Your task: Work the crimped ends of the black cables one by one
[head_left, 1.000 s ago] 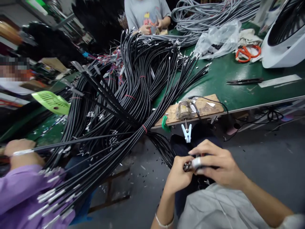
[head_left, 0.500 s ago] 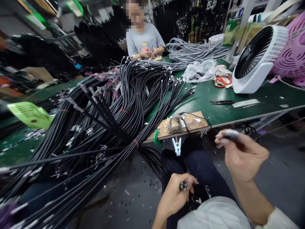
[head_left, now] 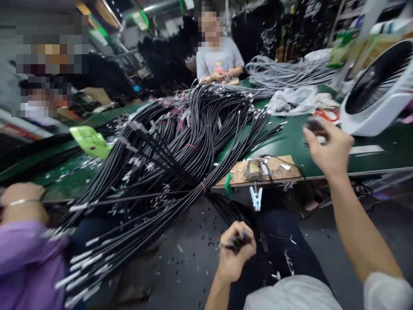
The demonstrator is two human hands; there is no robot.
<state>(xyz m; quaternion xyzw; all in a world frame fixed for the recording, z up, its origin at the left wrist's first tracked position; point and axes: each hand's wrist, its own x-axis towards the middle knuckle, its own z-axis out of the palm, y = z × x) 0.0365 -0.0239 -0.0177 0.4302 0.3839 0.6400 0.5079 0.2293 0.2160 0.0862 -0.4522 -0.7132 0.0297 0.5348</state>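
My left hand [head_left: 235, 249] is closed around a bunch of black cable ends, low in front of my lap. Over the right part of the bench, my right hand [head_left: 331, 148] is curled, its fingers wrapped round something dark and blurred that I cannot make out. Between the hands, a wooden board [head_left: 280, 167] at the bench edge carries a small motor [head_left: 254, 169] with a light blue clip [head_left: 256, 198] on its shaft. A large heap of black cables [head_left: 206, 137] lies left of the board, tied with red bands, some hanging over the edge.
A person in a grey shirt [head_left: 216, 58] sits across the green bench [head_left: 325, 165]. At the left are a purple sleeve [head_left: 29, 254] and a green fan [head_left: 90, 142]. A white fan [head_left: 376, 94], red-handled scissors [head_left: 327, 114] and a plastic bag [head_left: 292, 101] are at the right.
My right hand has risen from beside the bench edge to over the bench. My left hand has turned, still holding the cable ends. The view has swung left, bringing in the purple sleeve.
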